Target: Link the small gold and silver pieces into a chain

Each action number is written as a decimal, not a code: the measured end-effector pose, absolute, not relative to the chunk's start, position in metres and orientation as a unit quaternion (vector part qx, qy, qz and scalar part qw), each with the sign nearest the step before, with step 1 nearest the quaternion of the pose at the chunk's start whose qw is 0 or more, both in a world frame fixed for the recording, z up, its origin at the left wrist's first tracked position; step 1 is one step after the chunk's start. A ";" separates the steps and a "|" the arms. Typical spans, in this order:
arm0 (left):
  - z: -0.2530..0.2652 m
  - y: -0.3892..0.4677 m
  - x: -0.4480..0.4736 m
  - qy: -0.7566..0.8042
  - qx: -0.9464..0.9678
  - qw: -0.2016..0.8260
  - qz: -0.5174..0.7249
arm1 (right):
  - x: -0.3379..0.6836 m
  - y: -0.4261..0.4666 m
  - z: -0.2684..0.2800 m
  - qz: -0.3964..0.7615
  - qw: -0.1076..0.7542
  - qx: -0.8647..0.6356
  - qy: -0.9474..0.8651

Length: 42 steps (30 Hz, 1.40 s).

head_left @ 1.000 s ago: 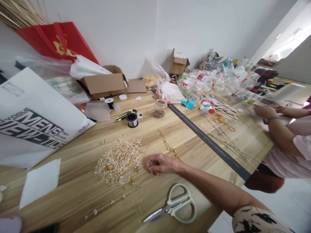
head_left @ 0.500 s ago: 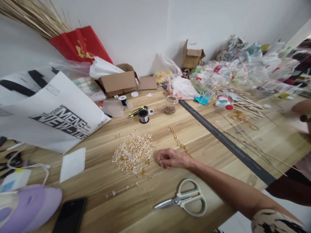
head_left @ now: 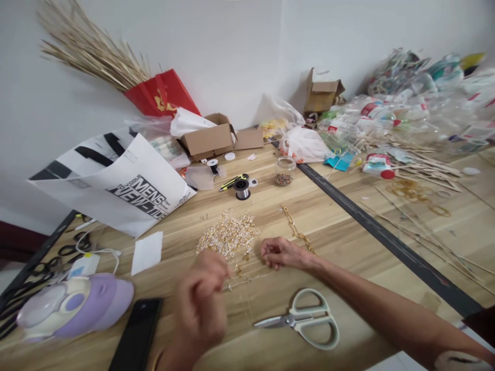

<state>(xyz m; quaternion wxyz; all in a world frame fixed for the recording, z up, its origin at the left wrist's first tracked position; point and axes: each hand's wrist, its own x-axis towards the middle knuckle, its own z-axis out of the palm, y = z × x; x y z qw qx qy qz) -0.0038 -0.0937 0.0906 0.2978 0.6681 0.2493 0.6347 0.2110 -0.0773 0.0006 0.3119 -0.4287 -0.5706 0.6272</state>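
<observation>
My left hand [head_left: 203, 299] is raised over the front of the table, blurred. Its fingers look curled together, and whatever they pinch cannot be made out. Resting on the wood, my right hand [head_left: 280, 252] has its fingertips closed; anything between them is hidden. To its left lies a heap of small gold and clear beaded pieces [head_left: 228, 232]. A thin beaded chain [head_left: 247, 281] runs below the heap, partly behind my left hand. A gold link chain [head_left: 294, 229] lies just beyond my right wrist. Scissors [head_left: 305, 318] with pale handles lie nearer me, slightly open.
A black phone [head_left: 136, 335] and a purple-and-white device [head_left: 85, 304] lie at left, near a white paper bag [head_left: 143, 190]. Behind stand a wire spool [head_left: 242, 189], a bead jar [head_left: 285, 172] and a cardboard box [head_left: 209, 141]. Plastic bottles [head_left: 406, 118] pile up at the right.
My left hand has come into view from below, in front of the bead heap. My right hand keeps its place beside the heap. The view has shifted left.
</observation>
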 end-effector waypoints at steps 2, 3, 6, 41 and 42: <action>0.078 -0.087 0.003 0.299 0.771 0.256 0.501 | 0.211 -0.079 0.004 0.626 0.310 -0.433 -0.569; 0.069 -0.083 0.006 0.322 0.810 0.228 0.435 | 0.210 -0.079 0.005 0.625 0.311 -0.434 -0.569; 0.041 -0.074 0.012 0.325 0.866 0.179 0.335 | 0.209 -0.081 0.007 0.621 0.321 -0.427 -0.574; 0.002 -0.073 0.005 0.340 0.836 0.225 0.368 | 0.183 -0.093 0.039 0.500 0.268 -0.458 -0.684; 0.001 -0.073 0.005 0.335 0.837 0.227 0.369 | 0.183 -0.093 0.039 0.496 0.263 -0.459 -0.688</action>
